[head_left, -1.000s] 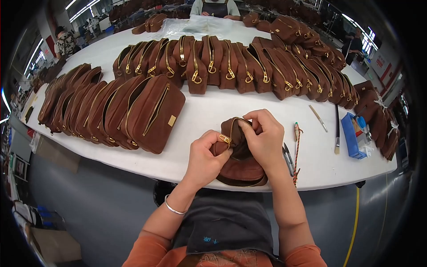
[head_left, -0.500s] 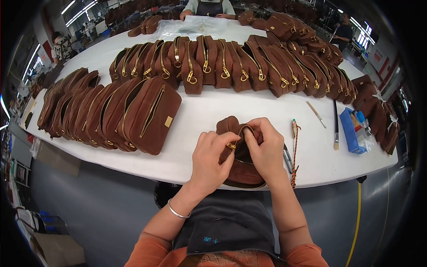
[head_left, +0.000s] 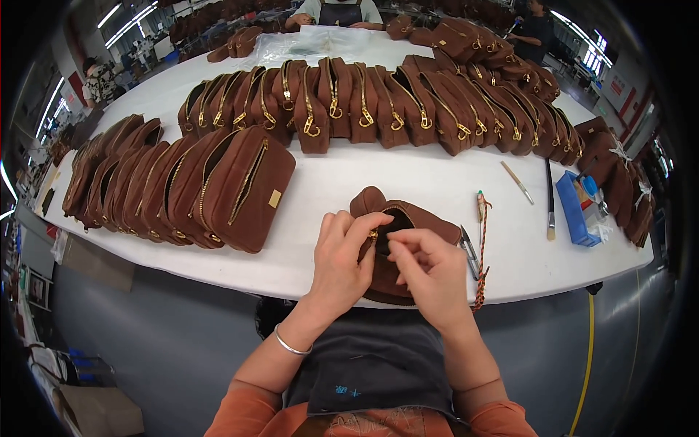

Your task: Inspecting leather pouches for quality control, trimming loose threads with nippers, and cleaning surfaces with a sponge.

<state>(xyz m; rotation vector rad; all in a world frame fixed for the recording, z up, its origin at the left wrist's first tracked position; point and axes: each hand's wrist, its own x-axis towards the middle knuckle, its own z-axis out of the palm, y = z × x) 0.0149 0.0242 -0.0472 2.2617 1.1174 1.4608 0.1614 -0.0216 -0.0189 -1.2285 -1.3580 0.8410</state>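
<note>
A brown zippered pouch (head_left: 389,288) lies open before me on the white table (head_left: 320,182). My left hand (head_left: 342,262) is closed on its left rim, thumb and forefinger beside the brass zipper pull (head_left: 373,234). My right hand (head_left: 429,277) is over the dark opening, fingers curled and pinched; what they hold, if anything, is hidden. Just right of the pouch lie dark pointed metal tools (head_left: 470,255) and a green-tipped tool (head_left: 480,207) with a braided cord.
Finished-looking pouches stand in rows at left (head_left: 244,204) and across the back (head_left: 313,116). A blue tray (head_left: 575,215), slim brushes (head_left: 550,204) and bundled brown pieces (head_left: 619,182) are at right. A co-worker (head_left: 335,14) is behind clear plastic sheets (head_left: 306,44).
My right hand has left the pouch's upper right rim and dropped into a curl over the opening. The pouch's right side has spread outward. My left fingers shifted slightly upward along the rim.
</note>
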